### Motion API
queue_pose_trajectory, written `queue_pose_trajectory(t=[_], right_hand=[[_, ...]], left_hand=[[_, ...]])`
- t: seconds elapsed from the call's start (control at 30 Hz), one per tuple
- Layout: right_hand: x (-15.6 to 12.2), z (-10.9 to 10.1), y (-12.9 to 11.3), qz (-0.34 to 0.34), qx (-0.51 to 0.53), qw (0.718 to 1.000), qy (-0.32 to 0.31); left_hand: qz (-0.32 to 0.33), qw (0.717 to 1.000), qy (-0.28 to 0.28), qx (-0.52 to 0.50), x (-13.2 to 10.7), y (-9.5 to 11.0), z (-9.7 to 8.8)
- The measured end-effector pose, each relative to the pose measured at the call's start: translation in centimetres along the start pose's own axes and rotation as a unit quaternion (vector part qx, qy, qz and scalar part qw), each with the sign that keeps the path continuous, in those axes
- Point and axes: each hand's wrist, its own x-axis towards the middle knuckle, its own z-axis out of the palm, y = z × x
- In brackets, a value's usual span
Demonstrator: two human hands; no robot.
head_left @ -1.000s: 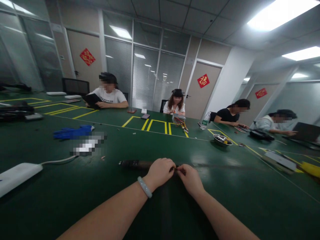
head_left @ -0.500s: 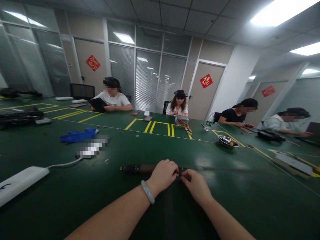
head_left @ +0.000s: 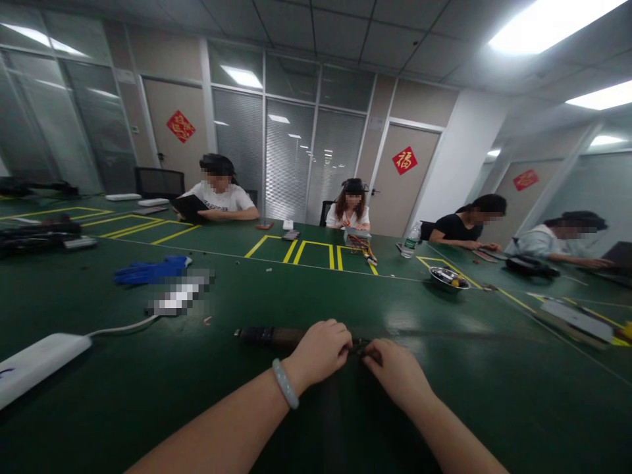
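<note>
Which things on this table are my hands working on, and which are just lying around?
In hand: left hand, closed around the dark rod; right hand, fingers touching the rod beside it.
Lying about: blue gloves, white power strip, metal bowl, water bottle, bundle of wires.

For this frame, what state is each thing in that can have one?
left hand, closed over the dark tool
right hand, fingers pinched on the dark tool
dark tool, lying flat on the table
blue gloves, unworn, lying flat
metal bowl, upright, holding small bits
water bottle, upright
white box, flat, cable attached
</note>
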Motion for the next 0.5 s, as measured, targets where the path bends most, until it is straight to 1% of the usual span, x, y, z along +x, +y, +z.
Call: queue_pose_trajectory(t=[0.13,0.23,0.33,0.5], right_hand=[[-0.02,-0.17,-0.01,0.030,-0.035,0.999,-0.015],[-0.02,-0.02,-0.13,0.043,-0.046,0.998,-0.012],[-0.02,0.22,-0.15,0.043,-0.055,0.998,-0.001],[0.02,0.39,0.02,0.018,-0.050,0.998,0.022]], left_hand=[[-0.018,1.000,0.001,0.013,0.08,0.20,0.41],[-0.026,1.000,0.014,0.009,0.18,0.20,0.77],[-0.039,0.999,0.027,0.003,0.27,0.18,0.94],[-0.046,0.999,0.022,0.003,0.26,0.18,0.81]])
